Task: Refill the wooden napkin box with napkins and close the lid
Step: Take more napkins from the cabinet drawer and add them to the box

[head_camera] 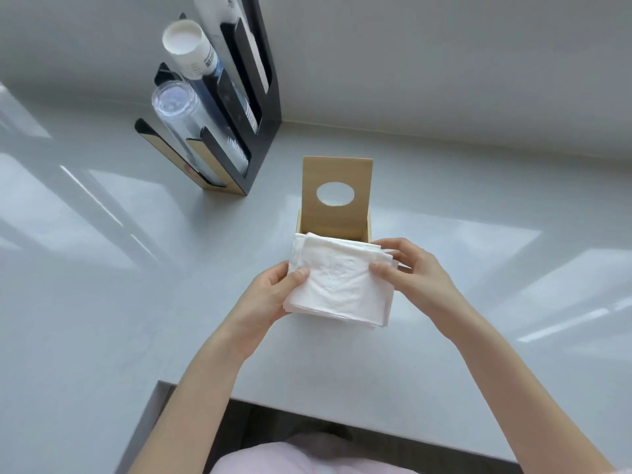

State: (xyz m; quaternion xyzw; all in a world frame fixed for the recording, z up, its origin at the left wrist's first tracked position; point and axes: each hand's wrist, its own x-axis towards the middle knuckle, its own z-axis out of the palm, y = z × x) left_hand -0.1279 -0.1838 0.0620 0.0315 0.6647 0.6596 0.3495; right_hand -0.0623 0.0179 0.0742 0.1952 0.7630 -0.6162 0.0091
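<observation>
Holding a thick stack of white napkins (342,282), both hands meet in the middle of the frame. The left hand (273,292) pinches the stack's left edge, with the thumb on top and the fingers tucked under. The right hand (407,268) grips the right edge the same way — thumb on top, fingers curled around the side. The napkins are a bit tilted, and the sheets do not line up neatly at the corners.

Right behind the stack sits the wooden box (368,230), open at the top. The napkins cover most of it, so only its back corners peek out. You cannot tell if any napkins are already inside. The lid (337,172) stands straight up at the back of the box — it has an oval hole in the middle.

Everything rests on a shiny grey counter (102,302), with a pale wall behind it. In the upper left of the frame stands a black cup holder (263,131), well apart from the box. It holds a stack of clear cups (174,107) and a stack of white paper cups (188,46), all leaning on their sides.
</observation>
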